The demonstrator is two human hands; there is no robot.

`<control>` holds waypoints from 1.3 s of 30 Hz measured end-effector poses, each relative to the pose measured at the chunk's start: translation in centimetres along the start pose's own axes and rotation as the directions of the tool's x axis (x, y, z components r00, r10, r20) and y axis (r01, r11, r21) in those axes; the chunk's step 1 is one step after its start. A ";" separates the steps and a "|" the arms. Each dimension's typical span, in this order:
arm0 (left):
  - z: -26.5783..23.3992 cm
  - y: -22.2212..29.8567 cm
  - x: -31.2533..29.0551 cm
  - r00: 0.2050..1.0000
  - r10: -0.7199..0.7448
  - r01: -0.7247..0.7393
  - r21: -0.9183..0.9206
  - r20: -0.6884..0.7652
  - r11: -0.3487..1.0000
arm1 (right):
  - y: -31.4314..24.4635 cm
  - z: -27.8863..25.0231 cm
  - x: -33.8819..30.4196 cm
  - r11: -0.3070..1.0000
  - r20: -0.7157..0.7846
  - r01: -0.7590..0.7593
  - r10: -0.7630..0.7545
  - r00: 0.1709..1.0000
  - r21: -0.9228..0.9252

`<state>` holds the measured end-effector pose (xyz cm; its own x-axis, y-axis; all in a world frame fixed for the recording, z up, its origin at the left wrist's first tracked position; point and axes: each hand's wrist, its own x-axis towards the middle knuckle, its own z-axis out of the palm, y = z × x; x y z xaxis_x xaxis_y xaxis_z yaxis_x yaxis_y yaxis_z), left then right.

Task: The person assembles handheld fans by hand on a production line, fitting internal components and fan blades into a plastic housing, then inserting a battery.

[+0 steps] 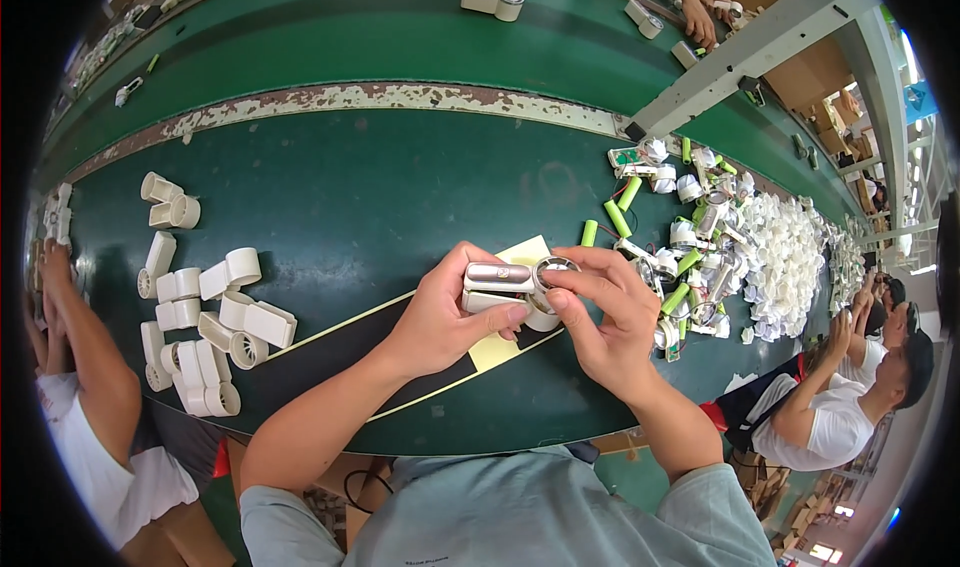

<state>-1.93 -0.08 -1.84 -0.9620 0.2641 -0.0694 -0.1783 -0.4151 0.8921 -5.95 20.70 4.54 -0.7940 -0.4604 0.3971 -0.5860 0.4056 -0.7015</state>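
The left hand (pixel 440 317) grips the fan body (pixel 497 285) above the belt (pixel 350 197) while the right hand (pixel 600 312) pinches its ring (pixel 553 267); it looks light, rigid, slick plastic, best held by the handle.

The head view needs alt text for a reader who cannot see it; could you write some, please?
Both hands, left hand and right hand, hold a small cream fan housing over a green conveyor belt. Finished housings lie left; green battery cells and loose parts right.

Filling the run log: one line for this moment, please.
left hand: holds fan | right hand: on fan's ring | batteries right | casings left
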 end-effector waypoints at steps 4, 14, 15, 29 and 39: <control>0.2 -0.3 0.0 0.999 0.011 -0.011 0.009 -0.032 1.000 | 0.4 0.0 -0.1 1.000 -0.059 -0.017 0.018 0.998 0.021; 0.1 0.1 -0.1 1.000 0.008 -0.008 0.013 -0.020 1.000 | -0.2 0.7 -0.4 0.999 -0.087 -0.030 0.033 0.996 0.036; 0.1 0.1 -0.1 1.000 -0.003 0.003 0.022 -0.017 1.000 | -0.2 0.7 -0.4 0.999 -0.086 -0.030 0.033 0.996 0.035; 0.2 -0.4 0.1 1.000 0.008 -0.007 0.034 -0.024 0.999 | 0.1 1.9 -0.9 0.979 -0.158 -0.124 0.150 0.976 0.161; 0.3 -0.6 -0.4 0.996 0.051 -0.050 0.014 -0.079 0.999 | 0.9 2.5 -1.6 0.982 -0.141 -0.059 0.086 0.986 0.180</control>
<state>-1.37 0.34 -2.21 -0.9832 0.1730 -0.0587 -0.1270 -0.4158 0.9005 -4.78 19.86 1.84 -0.8561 -0.3079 0.4151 -0.4990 0.2833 -0.8190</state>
